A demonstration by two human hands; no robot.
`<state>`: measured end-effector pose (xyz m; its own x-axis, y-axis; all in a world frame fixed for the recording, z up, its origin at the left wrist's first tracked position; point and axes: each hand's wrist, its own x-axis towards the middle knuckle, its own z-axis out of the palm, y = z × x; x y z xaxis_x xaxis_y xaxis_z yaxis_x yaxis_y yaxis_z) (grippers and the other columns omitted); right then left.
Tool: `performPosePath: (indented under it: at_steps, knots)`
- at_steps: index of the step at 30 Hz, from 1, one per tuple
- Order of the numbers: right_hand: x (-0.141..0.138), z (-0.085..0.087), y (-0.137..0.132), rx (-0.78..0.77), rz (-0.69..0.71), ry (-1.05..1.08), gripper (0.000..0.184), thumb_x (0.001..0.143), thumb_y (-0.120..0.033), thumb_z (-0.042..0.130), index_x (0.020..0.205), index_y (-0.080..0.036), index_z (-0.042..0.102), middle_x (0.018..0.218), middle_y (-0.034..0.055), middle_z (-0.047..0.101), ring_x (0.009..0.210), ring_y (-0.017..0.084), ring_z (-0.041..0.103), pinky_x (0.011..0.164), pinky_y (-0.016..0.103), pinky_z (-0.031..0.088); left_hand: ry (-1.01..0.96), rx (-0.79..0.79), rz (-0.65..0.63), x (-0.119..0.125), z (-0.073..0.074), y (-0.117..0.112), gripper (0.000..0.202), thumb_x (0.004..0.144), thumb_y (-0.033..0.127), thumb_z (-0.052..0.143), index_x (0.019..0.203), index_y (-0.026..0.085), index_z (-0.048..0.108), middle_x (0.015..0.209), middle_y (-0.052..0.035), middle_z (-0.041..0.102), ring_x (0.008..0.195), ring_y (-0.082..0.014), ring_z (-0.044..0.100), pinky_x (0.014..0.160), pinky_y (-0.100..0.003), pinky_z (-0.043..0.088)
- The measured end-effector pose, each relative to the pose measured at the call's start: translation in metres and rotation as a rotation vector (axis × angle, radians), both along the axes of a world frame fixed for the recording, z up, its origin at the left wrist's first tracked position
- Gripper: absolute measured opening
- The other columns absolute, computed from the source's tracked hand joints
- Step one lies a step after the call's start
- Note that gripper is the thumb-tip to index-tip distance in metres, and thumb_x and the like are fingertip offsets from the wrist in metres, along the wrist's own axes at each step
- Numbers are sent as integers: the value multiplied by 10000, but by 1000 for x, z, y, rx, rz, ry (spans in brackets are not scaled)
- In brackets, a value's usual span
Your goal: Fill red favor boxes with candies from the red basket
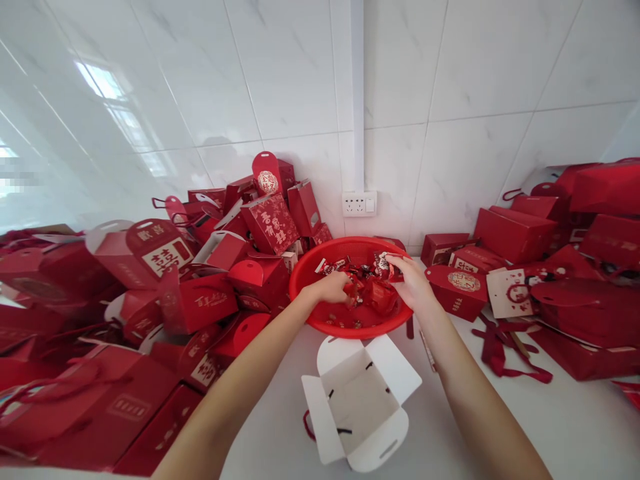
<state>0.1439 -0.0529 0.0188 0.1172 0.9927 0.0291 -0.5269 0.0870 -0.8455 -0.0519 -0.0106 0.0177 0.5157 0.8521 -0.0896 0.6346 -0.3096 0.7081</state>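
Both my hands are inside a red plastic basket [300, 287] that holds small wrapped candies [330, 267] and a shiny red packet [379, 295]. My left hand [333, 288] reaches down among the wrappers with its fingers curled together; what they grip is hidden. At the basket's right side, my right hand [411, 283] closes its fingers on a red-and-white wrapped candy [393, 265]. Just in front of the basket stands a cardboard gift box [360, 393] with its white flaps spread. No contents show inside it, only dark cord ends poking through its walls.
Red gift boxes [197, 300] are heaped on the left, reaching the tiled wall. More red boxes [515, 233] are piled on the right, with red ribbons [500, 353] lying by them. A socket [359, 204] is on the wall behind the basket.
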Motion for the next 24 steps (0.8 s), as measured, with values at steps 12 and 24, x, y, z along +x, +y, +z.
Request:
performPosePath:
  at_steps: [12,24]
  knots:
    - [-2,41,-37,64,99,-118,241,555,-298,888,720,-204,739,766,6,753,699,161,675,628,256,550,-434,-18,-5,-34,44,-80,292,714,371,810,879,132,782,794,-64,753,723,-182,670,704,-267,524]
    - [-8,61,-93,325,145,-519,188,798,-339,800,953,-246,746,895,-7,740,807,163,681,747,282,539,-9,149,-433,-26,58,-139,67,821,134,648,871,157,686,870,-22,705,745,-138,628,679,-225,466]
